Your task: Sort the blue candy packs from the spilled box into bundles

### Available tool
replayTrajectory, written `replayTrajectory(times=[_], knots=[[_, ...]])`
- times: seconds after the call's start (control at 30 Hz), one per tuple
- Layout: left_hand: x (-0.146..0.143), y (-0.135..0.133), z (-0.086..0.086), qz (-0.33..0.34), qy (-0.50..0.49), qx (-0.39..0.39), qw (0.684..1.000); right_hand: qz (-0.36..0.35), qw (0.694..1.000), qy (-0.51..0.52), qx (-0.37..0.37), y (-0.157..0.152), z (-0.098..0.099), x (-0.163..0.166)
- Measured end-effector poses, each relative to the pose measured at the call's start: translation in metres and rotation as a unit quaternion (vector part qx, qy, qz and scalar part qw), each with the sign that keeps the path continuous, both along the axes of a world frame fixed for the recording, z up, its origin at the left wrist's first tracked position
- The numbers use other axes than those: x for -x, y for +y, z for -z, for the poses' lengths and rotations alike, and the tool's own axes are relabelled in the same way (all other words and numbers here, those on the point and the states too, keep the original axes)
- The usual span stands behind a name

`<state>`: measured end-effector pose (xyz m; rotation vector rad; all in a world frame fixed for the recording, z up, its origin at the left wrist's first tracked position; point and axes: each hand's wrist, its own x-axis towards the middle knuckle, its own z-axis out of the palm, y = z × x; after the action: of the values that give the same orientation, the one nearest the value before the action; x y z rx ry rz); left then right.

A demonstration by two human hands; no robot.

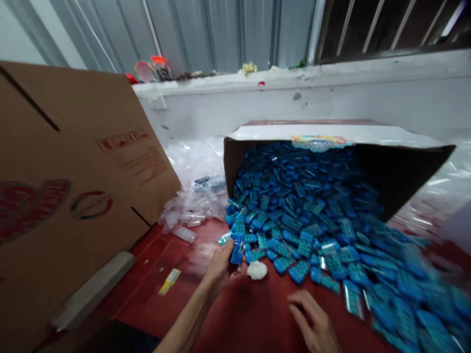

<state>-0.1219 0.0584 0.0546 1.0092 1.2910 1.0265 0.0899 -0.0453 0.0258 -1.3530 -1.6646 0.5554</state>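
Corrugated grey metal siding (191, 37) rises behind a dingy white ledge (206, 84), and below them spreads a red desk (243, 321). Straight across from the person lies a carton (368, 136) on its side, its mouth facing this way, with blue-and-teal pieces (294, 220) heaped inside and spilling out over the desk to the right. From where I stand, the left hand (220, 262) has its fingers pinched round a dark blue packet (237, 247), held upright at the near left edge of that heap; a small teal piece (224, 239) shows just beside it (whether the same fingers grip that too, I can't tell). Close by, to the right of the packet, sits a lumpy white wad (256, 270). The right hand (314, 321) hovers low over the desk, near the front of the spill, fingers loosely curled with a narrow gap to the thumb. Clear plastic pieces (195, 208) lie between the heap and a big brown box (84, 157) at left, and a yellow-and-white slip (170, 281) rests nearer the person.
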Motion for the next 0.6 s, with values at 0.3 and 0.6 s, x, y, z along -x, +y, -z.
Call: replayTrajectory(times=[0.3, 0.6], knots=[[-0.064, -0.061, -0.008, 0.123, -0.208, 0.08, 0.967, -0.099, 0.989, 0.112, 0.023, 0.04, -0.04, 0.007], [-0.082, -0.071, -0.006, 0.128, 0.029, -0.04, 0.991, -0.063, 0.948, 0.228, 0.215, 0.031, -0.024, -0.01]])
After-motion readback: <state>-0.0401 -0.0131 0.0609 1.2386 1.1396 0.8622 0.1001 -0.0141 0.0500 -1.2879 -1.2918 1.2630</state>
